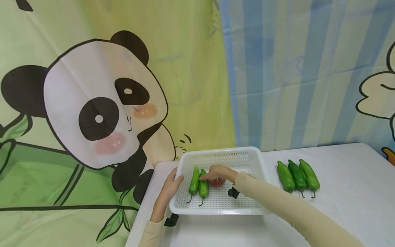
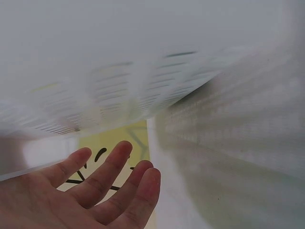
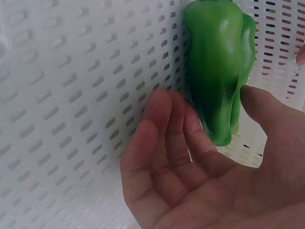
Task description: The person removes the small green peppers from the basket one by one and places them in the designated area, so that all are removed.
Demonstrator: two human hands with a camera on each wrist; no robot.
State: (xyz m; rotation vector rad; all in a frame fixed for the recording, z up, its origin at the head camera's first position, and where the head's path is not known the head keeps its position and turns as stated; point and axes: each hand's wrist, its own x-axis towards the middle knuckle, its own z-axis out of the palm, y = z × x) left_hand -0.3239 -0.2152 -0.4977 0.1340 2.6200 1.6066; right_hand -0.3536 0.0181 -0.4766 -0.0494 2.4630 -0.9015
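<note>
My left hand [image 1: 171,185] is at the left side of a white perforated plastic basket [image 1: 228,211], thumb by the rim. In the left wrist view its fingers [image 2: 150,183] are loosely extended beside the basket's outer wall. Two green peppers [image 1: 194,181] lie side by side in the basket's left part, stems toward me. My right hand [image 1: 219,174] reaches in from the right and holds the right-hand pepper [image 1: 204,189], its thumb across it. In the right wrist view the thumb and curled fingers are on either side of this pepper [image 3: 214,52], the other pepper partly hidden behind it.
Several green peppers [image 1: 297,176] lie in a row on the white table [image 1: 348,192], right of the basket. Behind the table hangs a curtain [image 1: 197,85] with a panda print and blue stripes.
</note>
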